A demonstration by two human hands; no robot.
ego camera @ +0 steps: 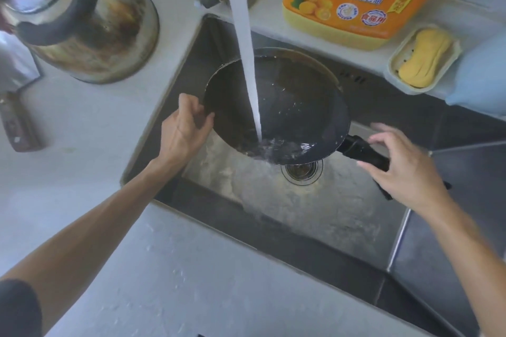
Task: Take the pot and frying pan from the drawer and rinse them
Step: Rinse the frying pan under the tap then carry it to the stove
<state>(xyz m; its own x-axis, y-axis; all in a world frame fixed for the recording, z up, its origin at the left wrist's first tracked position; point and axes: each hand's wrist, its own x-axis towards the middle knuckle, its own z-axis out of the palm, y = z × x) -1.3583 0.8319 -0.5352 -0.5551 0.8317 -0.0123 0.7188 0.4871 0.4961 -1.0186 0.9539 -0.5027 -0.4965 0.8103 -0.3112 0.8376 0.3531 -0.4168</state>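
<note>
Rinsing step: the left hand [183, 128] grips the pan [276, 109] rim under the water [246, 63], the right hand [405, 169] loosely open over its handle [364, 152]; next, probably tilt to drain.

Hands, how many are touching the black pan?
2. The left hand grips the frying pan by its rim on the far-left side. The right hand is on the handle, fingers spread loosely, so its grip looks light.
</note>
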